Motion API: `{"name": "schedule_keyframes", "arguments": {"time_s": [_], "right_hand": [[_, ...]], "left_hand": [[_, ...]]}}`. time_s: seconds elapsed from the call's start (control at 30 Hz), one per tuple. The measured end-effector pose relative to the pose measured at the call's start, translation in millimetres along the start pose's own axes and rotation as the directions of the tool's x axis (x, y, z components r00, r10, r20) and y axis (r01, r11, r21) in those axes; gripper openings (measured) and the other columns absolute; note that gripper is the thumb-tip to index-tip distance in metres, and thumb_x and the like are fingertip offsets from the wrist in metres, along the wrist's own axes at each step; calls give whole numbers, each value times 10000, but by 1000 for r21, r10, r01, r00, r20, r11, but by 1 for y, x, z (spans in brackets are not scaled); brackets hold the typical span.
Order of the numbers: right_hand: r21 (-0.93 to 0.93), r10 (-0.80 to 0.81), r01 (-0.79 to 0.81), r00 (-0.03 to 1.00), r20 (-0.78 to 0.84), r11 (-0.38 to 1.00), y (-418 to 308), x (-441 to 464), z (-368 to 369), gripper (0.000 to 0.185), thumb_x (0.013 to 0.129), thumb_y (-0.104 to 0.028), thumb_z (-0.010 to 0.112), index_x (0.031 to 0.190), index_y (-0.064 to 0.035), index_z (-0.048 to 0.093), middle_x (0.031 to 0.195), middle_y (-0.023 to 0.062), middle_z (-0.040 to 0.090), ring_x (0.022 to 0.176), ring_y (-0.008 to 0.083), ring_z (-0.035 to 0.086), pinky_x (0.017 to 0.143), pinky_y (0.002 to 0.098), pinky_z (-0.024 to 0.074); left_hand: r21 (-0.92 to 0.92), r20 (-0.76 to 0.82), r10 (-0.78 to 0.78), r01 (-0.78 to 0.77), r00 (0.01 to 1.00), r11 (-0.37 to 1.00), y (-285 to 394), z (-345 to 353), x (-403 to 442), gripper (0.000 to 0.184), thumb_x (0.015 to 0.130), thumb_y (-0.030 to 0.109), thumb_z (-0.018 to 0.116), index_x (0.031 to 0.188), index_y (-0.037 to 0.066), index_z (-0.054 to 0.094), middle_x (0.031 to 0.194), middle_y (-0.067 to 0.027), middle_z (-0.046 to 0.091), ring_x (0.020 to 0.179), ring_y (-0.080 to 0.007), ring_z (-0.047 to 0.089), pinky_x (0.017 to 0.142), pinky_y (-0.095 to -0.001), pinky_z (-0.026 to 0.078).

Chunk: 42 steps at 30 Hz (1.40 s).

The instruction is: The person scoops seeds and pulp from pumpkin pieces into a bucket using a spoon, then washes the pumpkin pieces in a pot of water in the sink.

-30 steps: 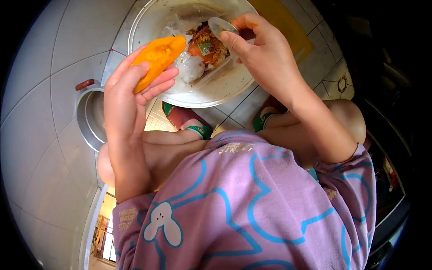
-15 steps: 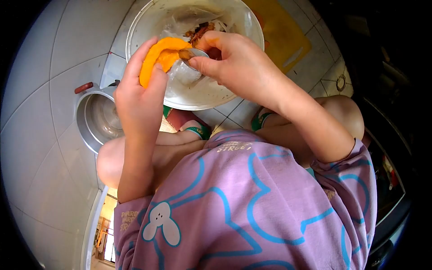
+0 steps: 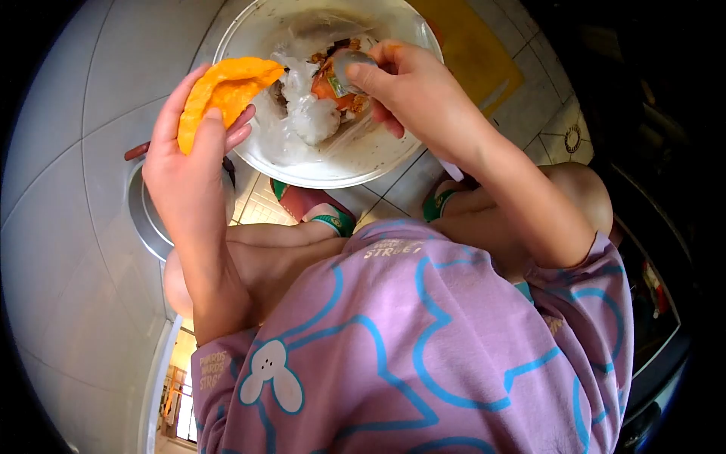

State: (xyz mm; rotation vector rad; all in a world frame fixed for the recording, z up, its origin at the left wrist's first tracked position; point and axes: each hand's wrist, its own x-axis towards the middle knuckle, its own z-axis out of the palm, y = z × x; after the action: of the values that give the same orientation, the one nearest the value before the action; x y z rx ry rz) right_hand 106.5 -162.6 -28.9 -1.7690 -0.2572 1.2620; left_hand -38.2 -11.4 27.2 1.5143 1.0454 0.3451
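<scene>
My left hand (image 3: 185,170) is closed round a curved, hollowed piece of orange pumpkin (image 3: 231,77), thumb on its inner side. The piece is tilted at the left rim of a round white waste bin (image 3: 344,178). Above the bin, my right hand (image 3: 420,85) grips a metal spoon (image 3: 351,65), its bowl pointing left and apart from the pumpkin. Most of the spoon's handle is hidden in the fingers. Below the hands, clear plastic bags (image 3: 314,117) and orange and brown scraps (image 3: 327,89) lie inside the bin.
A metal pot (image 3: 144,216) with a red-brown handle stands on the tiled floor at left, partly behind my left forearm. Behind the bin to the right lies a yellow board (image 3: 491,60). A floor drain (image 3: 572,139) is further right. My sandalled feet are close to the bin.
My left hand has moved left and tilted with the pumpkin. My right hand has drawn the spoon away, up and to the right. More of the bin's contents now shows between them.
</scene>
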Motion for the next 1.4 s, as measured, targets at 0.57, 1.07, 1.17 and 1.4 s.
{"name": "schedule_keyframes", "arguments": {"time_s": [0.57,1.07,1.17,1.4], "right_hand": [[-477,-469,517,854,226,711,20,-6,18,497,826,39,466,1309,-68,517,1200,214,602,1006,402,615,852,437,506],[-710,-107,295,949,298,639,24,2,20,281,832,-29,540,1104,-17,609,942,216,679,905,390,662,803,478,522],[-678,-137,329,937,321,658,24,-3,16,270,808,-15,545,1061,-17,639,967,223,676,939,385,657,812,462,523],[-560,-281,346,938,202,753,-36,-46,-71,275,861,-221,603,1008,10,630,924,220,655,882,381,636,769,446,500]], "left_hand": [[-87,28,-22,24,999,996,10,1,7,413,947,50,497,1338,-70,438,1221,-235,578,998,-343,669,836,-334,582],[-33,11,35,-34,999,999,23,21,-7,417,957,46,469,1358,-57,429,1249,-235,564,1014,-317,668,819,-308,590],[-35,-3,42,-42,999,998,25,22,-5,423,958,63,472,1359,-58,417,1259,-243,553,1027,-335,661,834,-324,585],[-380,164,76,-8,984,925,47,31,-13,400,952,139,473,1308,-41,443,1248,-219,554,1079,-331,620,929,-391,523]]}}
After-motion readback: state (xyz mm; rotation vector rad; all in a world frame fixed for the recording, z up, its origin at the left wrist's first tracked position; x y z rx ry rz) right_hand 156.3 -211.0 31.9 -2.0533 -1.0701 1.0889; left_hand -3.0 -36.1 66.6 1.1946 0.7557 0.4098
